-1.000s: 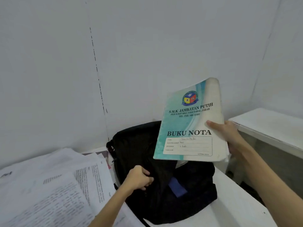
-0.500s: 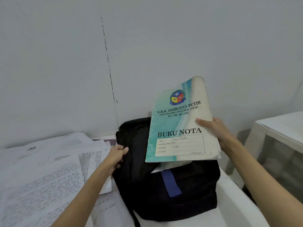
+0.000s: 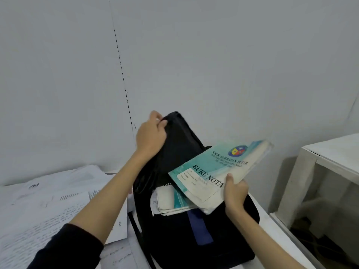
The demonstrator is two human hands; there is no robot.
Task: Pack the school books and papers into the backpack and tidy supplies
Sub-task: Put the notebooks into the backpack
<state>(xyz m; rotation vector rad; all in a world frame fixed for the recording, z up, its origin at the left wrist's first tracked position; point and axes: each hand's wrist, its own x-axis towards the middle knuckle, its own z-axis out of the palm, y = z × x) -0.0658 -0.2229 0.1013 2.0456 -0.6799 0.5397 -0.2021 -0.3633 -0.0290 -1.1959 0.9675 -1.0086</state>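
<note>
Loose papers [image 3: 58, 206] lie on the counter [image 3: 275, 235] left of the backpack [image 3: 194, 239]. Your left hand [image 3: 151, 134] pinches the backpack's top flap, fingers curled round the fabric, holding the mouth open. Books already inside show at the mouth. Your right hand [image 3: 236, 193] grips the notebook [image 3: 217, 171] at its near edge, just above the mouth. Its long axis runs from the opening up and right; judged: lower corner leads, so tilt and slide down-left.

L hand [image 3: 150, 135] on backpack [image 3: 194, 239] flap, R hand [image 3: 235, 195] w/ notebook [image 3: 217, 171]
</note>
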